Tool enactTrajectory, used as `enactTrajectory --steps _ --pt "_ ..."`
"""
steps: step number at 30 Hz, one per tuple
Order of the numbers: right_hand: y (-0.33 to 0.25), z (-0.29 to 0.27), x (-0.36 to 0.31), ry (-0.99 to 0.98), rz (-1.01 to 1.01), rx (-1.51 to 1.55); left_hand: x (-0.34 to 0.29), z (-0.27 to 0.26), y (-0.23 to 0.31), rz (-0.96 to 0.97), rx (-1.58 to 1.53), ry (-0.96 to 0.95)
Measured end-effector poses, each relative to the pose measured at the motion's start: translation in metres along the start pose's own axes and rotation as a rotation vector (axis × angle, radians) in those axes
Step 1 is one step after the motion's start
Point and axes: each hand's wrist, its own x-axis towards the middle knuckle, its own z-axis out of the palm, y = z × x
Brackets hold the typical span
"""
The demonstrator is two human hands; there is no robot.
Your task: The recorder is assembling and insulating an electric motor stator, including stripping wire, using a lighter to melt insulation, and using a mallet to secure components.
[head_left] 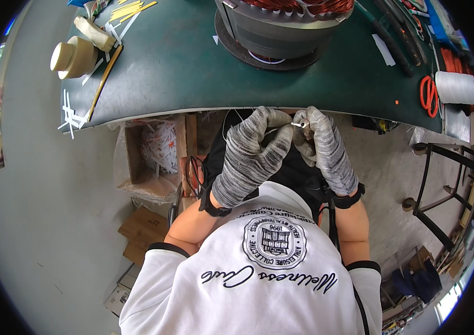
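In front of my lap, by the table's near edge, both my hands wear grey striped knit gloves. My left hand is closed in a pinch, its fingertips meeting those of my right hand. Between them shows a small white piece, too small to name; its end at the right fingers has a dark spot. Curled fingers of my right hand close round its other side. A thin white cord loops beside the left glove; where it ends is hidden. Beyond the hands, a motor stator with copper windings stands on the green table.
At the left lie tape rolls, a brown stick, white strips and yellow strips. Red-handled scissors and a white cord spool sit at the right. A box of scraps stands below the table edge.
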Motion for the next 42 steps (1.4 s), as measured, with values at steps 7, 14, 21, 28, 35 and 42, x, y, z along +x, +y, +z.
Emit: enactTrajectory --steps 7,14,21,28,35,42 --pt "0.001 0.003 0.000 0.041 -0.013 0.015 0.000 0.001 -0.004 0.049 -0.018 0.004" --pt "-0.004 0.001 -0.002 0.020 -0.038 -0.039 0.000 0.002 -0.004 0.041 -0.027 0.009" --pt "0.001 0.001 -0.005 -0.007 0.035 0.078 -0.002 0.002 -0.003 -0.045 -0.097 -0.003" --pt "-0.006 0.001 -0.008 -0.047 0.121 0.154 0.000 0.004 -0.003 -0.024 -0.097 0.006" --pt "-0.005 0.002 -0.007 -0.048 0.066 0.160 0.002 0.006 -0.005 -0.046 -0.109 0.008" --pt "-0.008 0.004 -0.004 -0.068 0.090 0.135 0.004 0.003 -0.006 -0.060 -0.137 0.006"
